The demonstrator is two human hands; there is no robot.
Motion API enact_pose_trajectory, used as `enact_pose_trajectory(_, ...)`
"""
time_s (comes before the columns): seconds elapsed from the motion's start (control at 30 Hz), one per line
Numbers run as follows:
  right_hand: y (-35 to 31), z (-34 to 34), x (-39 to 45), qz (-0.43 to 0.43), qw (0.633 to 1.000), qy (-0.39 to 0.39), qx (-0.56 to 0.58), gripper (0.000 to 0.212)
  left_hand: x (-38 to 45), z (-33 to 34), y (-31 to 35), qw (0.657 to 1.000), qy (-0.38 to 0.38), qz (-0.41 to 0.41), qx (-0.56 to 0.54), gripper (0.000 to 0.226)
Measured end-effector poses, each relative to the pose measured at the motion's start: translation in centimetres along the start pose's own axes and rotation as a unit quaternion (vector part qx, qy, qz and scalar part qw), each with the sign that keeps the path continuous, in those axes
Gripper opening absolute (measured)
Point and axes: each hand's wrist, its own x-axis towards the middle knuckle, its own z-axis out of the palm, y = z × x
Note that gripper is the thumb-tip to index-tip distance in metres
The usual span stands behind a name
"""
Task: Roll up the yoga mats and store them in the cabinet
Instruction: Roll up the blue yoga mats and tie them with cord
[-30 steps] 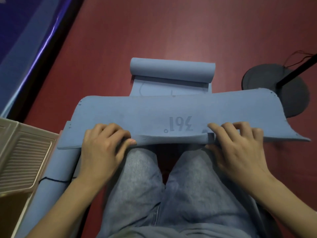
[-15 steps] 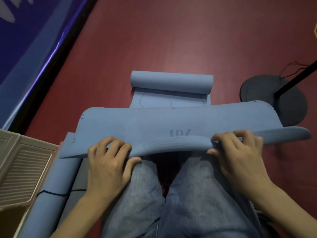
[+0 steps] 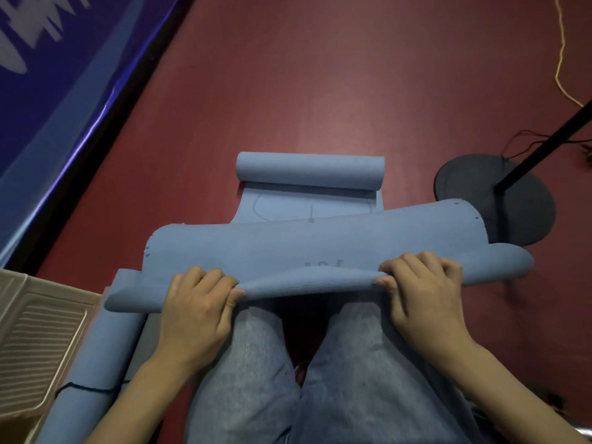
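A blue yoga mat (image 3: 314,245) lies crosswise over my knees, its near edge curled forward into the start of a roll. My left hand (image 3: 197,302) grips that curled edge on the left, fingers over the top and thumb beneath. My right hand (image 3: 423,293) grips it on the right the same way. Beyond it a second blue mat (image 3: 309,169) lies on the red floor, partly rolled at its far end. A third blue mat, rolled and tied with a dark string (image 3: 93,357), lies at my left side.
A beige slatted cabinet panel (image 3: 35,344) sits at the lower left. A black round stand base (image 3: 512,193) with a slanted pole stands at the right, thin cables behind it. A blue banner (image 3: 54,75) runs along the floor's left edge.
Both hands have curled the mat's near edge further forward, so the printed logo is now almost covered. The view has tilted up, showing more floor.
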Motion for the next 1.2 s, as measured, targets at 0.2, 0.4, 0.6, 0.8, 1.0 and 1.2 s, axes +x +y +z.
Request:
enact_pose_trajectory(0.2,0.1,-2.6,-1.1,-0.017,0.991,-0.054,0.118,0.027,-1.1,-2.5,-1.3,0.995,-0.068,0.009,-0.073,0.038)
enact_pose_trajectory(0.4,0.7,-0.8,-2.0,0.062,0.979,-0.074,0.180,0.022,-1.6,-1.3,-0.2,0.990,-0.085,-0.071,-0.092,0.029)
enact_pose_trajectory(0.6,0.5,-0.6,-2.5,-0.010,0.994,0.016,0.110,0.036,-1.0,-1.9,0.4,0.978,-0.105,-0.152,-0.100,0.031)
enact_pose_trajectory(0.8,-0.5,-2.8,-2.6,-0.098,0.994,0.002,-0.048,0.026,-0.5,-1.4,0.3,0.978,-0.074,-0.177,-0.077,0.030)
enact_pose_trajectory(1.0,-1.2,-2.6,-2.1,-0.108,0.983,-0.040,-0.143,0.040,-2.0,-1.1,3.4,0.996,0.000,-0.087,0.004,0.006)
enact_pose_trajectory(1.2,-1.4,-2.5,-1.6,-0.092,0.983,-0.053,-0.147,0.039,-2.7,-1.1,4.7,0.995,0.029,0.010,0.092,0.016)
